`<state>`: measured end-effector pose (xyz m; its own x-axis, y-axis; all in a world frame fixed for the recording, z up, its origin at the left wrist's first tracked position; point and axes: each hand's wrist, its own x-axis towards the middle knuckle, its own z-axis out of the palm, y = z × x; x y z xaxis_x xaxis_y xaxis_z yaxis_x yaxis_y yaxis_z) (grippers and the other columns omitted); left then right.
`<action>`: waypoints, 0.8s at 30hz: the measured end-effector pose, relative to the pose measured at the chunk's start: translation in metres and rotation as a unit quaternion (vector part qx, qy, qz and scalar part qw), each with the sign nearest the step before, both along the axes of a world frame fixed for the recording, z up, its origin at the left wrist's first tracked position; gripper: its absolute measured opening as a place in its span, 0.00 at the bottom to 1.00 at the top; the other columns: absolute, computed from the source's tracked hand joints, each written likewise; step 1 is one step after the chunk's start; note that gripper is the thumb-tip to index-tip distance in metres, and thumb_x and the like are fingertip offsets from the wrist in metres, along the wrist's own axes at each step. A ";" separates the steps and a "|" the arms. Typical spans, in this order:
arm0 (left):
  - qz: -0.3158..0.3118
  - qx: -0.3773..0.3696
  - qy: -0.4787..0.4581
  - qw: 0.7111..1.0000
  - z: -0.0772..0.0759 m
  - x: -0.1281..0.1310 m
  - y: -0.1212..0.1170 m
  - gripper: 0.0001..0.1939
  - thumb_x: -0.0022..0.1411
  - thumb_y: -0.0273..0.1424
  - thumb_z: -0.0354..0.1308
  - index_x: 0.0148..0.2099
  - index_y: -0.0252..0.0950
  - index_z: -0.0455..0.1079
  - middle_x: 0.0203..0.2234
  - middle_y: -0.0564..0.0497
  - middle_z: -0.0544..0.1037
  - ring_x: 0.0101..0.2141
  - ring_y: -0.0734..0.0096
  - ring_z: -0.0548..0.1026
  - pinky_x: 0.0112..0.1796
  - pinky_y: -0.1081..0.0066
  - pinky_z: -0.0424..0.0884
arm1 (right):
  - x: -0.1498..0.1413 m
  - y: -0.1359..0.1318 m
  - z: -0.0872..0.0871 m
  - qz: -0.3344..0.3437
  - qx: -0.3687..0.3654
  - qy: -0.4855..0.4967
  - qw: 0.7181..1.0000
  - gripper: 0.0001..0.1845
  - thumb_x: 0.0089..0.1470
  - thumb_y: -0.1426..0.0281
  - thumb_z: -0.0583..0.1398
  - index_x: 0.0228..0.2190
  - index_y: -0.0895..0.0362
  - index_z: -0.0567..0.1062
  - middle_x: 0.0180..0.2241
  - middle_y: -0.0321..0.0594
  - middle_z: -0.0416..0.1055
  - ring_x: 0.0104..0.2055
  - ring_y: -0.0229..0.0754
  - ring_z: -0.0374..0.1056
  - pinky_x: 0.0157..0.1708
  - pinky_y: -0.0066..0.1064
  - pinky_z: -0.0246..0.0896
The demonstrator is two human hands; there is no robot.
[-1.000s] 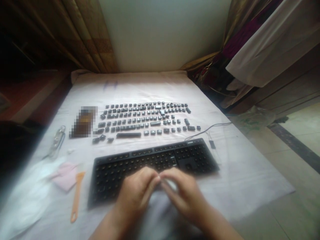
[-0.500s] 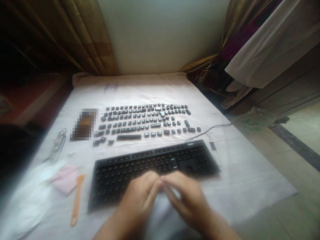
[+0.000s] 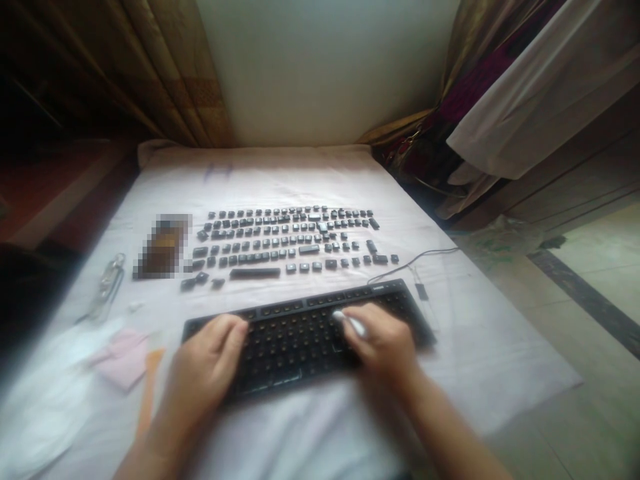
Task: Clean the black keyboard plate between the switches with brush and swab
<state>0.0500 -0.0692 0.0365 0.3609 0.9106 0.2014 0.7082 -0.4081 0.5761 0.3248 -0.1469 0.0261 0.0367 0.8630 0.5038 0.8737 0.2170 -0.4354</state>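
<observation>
A black keyboard with its keycaps off lies slantwise on the cloth in front of me; small pale stems dot its surface. My left hand is closed over the keyboard's left end, thumb against the curled fingers; whether it grips anything is hidden. Between the thumb and fingers of my right hand is a small white rounded thing, its kind unclear, held over the right part of the keyboard. Behind the keyboard, loose black keycaps are laid out in rows, with a long spacebar in front.
An orange spatula-like tool and a pink folded cloth lie at the left, beside white sheeting. A pixelated object is farther back. The keyboard's cable runs right, past a small dark tag.
My hands, which were together at the keyboard's front edge, have parted. The left moved onto its left end; the right moved forward and right with the white thing.
</observation>
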 end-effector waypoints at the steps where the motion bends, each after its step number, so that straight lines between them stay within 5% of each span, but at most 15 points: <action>1: 0.037 0.065 0.019 0.997 -0.003 -0.012 0.007 0.17 0.69 0.44 0.47 0.36 0.41 0.70 0.28 0.53 0.76 0.29 0.66 0.75 0.34 0.69 0.68 | 0.002 0.004 -0.002 -0.006 -0.003 -0.015 1.000 0.09 0.59 0.75 0.58 0.35 0.56 0.79 0.28 0.39 0.78 0.28 0.38 0.74 0.32 0.25 0.67; 3: 0.064 0.172 0.054 0.982 -0.011 -0.032 0.018 0.17 0.69 0.44 0.47 0.38 0.39 0.71 0.32 0.48 0.79 0.35 0.59 0.76 0.40 0.64 0.70 | 0.001 0.010 -0.006 -0.018 -0.012 -0.039 0.999 0.09 0.58 0.75 0.58 0.34 0.56 0.79 0.28 0.39 0.78 0.28 0.38 0.74 0.32 0.25 0.66; 6: 0.049 0.203 0.083 0.974 -0.025 -0.052 0.029 0.18 0.70 0.41 0.46 0.46 0.36 0.72 0.41 0.42 0.80 0.43 0.52 0.77 0.49 0.55 0.69 | -0.003 0.016 -0.010 -0.031 -0.044 -0.075 0.996 0.09 0.55 0.76 0.59 0.33 0.55 0.80 0.28 0.38 0.78 0.28 0.38 0.74 0.31 0.24 0.64; 14: 0.035 0.128 0.071 0.989 -0.049 -0.059 0.033 0.22 0.70 0.43 0.43 0.44 0.37 0.75 0.39 0.44 0.82 0.42 0.56 0.78 0.48 0.58 0.71 | -0.006 0.017 -0.009 -0.022 -0.162 -0.125 0.979 0.09 0.53 0.75 0.61 0.34 0.53 0.80 0.30 0.37 0.78 0.29 0.38 0.73 0.30 0.24 0.61; 24: 0.076 0.104 0.069 0.989 -0.047 -0.055 0.031 0.23 0.70 0.43 0.42 0.42 0.37 0.76 0.38 0.44 0.82 0.42 0.55 0.77 0.48 0.58 0.70 | 0.006 0.012 0.001 0.002 -0.224 -0.148 0.963 0.09 0.53 0.74 0.60 0.34 0.53 0.80 0.30 0.38 0.78 0.29 0.39 0.73 0.28 0.25 0.60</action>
<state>-0.0052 -0.0385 -0.0102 0.2606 0.9004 0.3484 0.8363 -0.3908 0.3844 0.3310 -0.1348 0.0268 -0.0544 0.9961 0.0692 0.9737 0.0683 -0.2173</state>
